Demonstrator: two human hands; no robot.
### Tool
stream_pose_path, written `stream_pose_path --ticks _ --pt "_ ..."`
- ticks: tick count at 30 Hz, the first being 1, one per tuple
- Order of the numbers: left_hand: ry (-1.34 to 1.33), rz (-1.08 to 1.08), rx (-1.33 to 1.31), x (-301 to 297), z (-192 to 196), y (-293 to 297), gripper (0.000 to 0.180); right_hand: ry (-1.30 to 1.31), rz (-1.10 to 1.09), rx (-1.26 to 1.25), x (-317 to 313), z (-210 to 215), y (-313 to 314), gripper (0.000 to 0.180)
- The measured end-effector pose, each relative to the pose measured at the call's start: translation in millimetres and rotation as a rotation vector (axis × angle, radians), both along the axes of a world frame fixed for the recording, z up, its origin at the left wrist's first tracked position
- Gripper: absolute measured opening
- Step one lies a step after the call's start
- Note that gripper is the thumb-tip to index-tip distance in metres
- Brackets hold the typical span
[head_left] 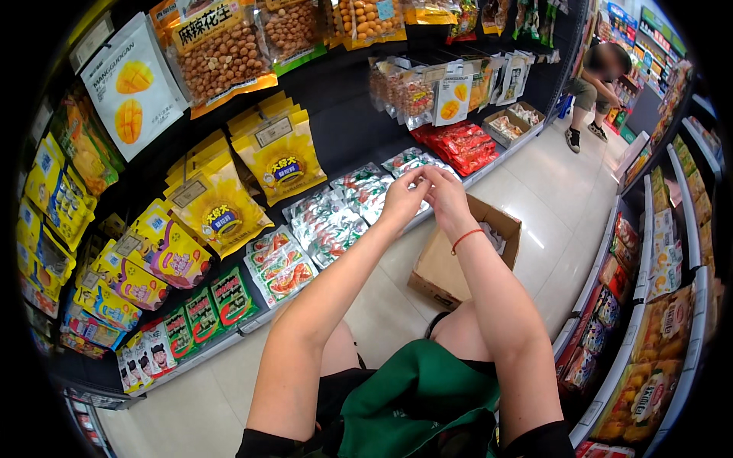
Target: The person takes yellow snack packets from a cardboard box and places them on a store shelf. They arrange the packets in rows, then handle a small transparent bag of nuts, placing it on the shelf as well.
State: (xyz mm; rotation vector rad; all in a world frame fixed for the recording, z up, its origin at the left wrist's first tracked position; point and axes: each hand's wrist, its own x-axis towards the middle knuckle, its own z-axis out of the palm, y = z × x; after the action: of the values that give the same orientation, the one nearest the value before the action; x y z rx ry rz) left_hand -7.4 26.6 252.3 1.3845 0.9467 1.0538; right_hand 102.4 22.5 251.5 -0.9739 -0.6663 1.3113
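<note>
My left hand (403, 200) and my right hand (448, 197) meet in front of me over the edge of the bottom shelf. Their fingers are closed and the fingertips touch; anything between them is too small or hidden to make out. Just beyond them lie silver and green snack packets (366, 188) in rows. Behind the hands, red snack packets (460, 146) are piled on the same shelf. An open cardboard box (440, 269) stands on the floor below my right hand, partly covered by my forearm, with some pale packets (495, 237) inside.
Yellow snack bags (217, 210) hang on hooks to the left, above green packets (230, 296). Peanut bags (221, 57) hang higher up. A small carton (515, 124) sits at the shelf's far end. Another shelf (649, 336) lines the right. A person (599, 84) sits far down the aisle.
</note>
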Motion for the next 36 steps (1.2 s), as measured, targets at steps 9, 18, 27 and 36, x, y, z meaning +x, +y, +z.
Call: stream_pose_path --ticks 9,18,27,36 --pt "-0.084 0.027 -0.042 -33.3 -15.5 7.8 0.036 -0.048 0.047 -0.005 -35.9 7.2 -3.9 0.029" --pt "-0.187 -0.031 -0.053 -28.6 -6.2 3.7 0.034 -0.081 0.022 0.043 -34.4 17.9 -12.7 0.030" --pt "-0.148 -0.043 -0.048 -7.0 -8.5 17.9 0.036 -0.129 0.069 0.025 -4.9 13.0 6.5 0.035" --pt "-0.090 -0.045 -0.084 9.5 -38.3 65.2 0.034 -0.037 0.124 -0.023 19.0 -22.0 52.3 0.031"
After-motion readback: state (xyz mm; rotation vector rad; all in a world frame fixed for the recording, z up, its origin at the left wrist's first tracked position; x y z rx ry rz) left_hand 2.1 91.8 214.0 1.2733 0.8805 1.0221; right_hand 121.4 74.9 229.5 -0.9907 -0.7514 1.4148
